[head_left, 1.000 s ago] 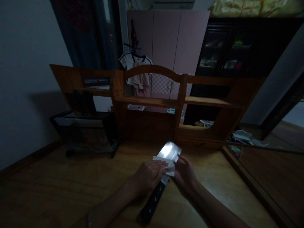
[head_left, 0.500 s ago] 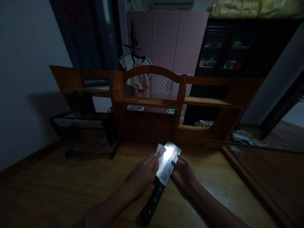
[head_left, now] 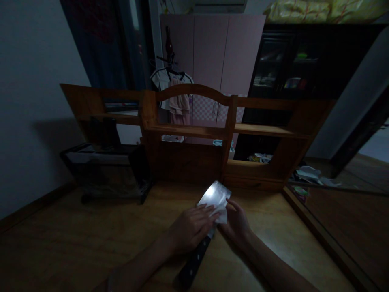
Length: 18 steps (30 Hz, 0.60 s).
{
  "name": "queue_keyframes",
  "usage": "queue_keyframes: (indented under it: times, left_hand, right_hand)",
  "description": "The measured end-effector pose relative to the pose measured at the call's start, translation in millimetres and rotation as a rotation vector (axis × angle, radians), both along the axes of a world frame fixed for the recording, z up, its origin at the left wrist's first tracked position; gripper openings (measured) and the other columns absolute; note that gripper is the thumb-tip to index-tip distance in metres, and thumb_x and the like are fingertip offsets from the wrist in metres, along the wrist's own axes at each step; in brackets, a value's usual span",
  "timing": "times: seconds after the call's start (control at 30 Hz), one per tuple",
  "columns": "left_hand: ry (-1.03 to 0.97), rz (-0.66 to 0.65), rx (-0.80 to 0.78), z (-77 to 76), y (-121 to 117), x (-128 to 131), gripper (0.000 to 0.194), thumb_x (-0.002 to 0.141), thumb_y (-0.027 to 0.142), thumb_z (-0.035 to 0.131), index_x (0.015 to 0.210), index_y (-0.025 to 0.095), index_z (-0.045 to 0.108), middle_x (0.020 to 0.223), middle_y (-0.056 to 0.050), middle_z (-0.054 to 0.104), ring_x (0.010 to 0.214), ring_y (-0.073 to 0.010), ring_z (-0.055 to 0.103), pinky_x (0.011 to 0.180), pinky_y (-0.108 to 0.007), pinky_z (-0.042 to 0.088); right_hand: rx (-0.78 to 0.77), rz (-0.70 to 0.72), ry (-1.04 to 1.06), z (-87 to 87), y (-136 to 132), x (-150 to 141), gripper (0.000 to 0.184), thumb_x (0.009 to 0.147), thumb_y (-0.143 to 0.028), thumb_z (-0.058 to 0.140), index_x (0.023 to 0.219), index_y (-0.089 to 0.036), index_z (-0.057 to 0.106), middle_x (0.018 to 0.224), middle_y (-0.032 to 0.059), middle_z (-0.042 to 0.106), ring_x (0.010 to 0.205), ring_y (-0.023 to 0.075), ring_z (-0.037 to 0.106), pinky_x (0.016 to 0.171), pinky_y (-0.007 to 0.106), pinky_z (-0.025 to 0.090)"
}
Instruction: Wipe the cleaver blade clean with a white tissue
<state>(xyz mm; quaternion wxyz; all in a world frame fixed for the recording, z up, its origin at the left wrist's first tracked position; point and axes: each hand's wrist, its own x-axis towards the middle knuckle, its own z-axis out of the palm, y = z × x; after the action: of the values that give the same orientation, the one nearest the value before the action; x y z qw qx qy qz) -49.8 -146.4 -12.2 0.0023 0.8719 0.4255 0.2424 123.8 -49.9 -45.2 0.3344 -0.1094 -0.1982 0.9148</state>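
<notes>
A cleaver (head_left: 215, 193) with a broad shiny blade and a black riveted handle slants across the view, its handle toward me. My left hand (head_left: 194, 227) presses a white tissue (head_left: 223, 215) flat against the blade, near the end by the handle. The tissue covers the lower part of the blade. My right hand (head_left: 238, 221) grips the blade along its right edge, thumb near the upper right corner; its other fingers are mostly hidden beneath.
A wooden desktop (head_left: 136, 235) lies under the hands, with a wooden shelf unit (head_left: 187, 130) behind. A dark, glass-fronted box (head_left: 103, 174) stands at the left. A raised wooden ledge (head_left: 316, 231) borders the right side.
My left hand first slid with the tissue to the blade's left edge, baring the face, then came back right over the lower blade. My right hand keeps its hold.
</notes>
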Motion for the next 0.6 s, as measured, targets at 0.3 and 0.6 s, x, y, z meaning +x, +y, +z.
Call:
queue_keyframes:
  times: [0.3, 0.6]
  left_hand:
    - [0.015, 0.152, -0.022, -1.6, 4, 0, 0.043, 0.100, 0.025, 0.030, 0.142, 0.025, 0.042, 0.148, -0.002, 0.041, 0.139, -0.0147, 0.034, 0.116, -0.037, 0.030]
    - [-0.098, 0.357, -0.007, -11.1, 9, -4, 0.044, 0.101, 0.029, 0.029, 0.143, 0.023, 0.041, 0.146, -0.003, 0.043, 0.137, -0.0164, 0.037, 0.113, -0.037, 0.036]
  right_hand:
    - [0.058, -0.008, -0.008, -4.4, 2, -1, 0.028, 0.087, -0.031, 0.051, 0.103, -0.012, 0.064, 0.093, 0.0107, 0.072, 0.088, 0.0256, 0.067, 0.079, 0.041, 0.053]
    - [0.077, -0.013, -0.037, -7.4, 3, 0, 0.027, 0.088, -0.033, 0.052, 0.102, -0.014, 0.065, 0.091, 0.0079, 0.072, 0.086, 0.0231, 0.067, 0.080, 0.038, 0.052]
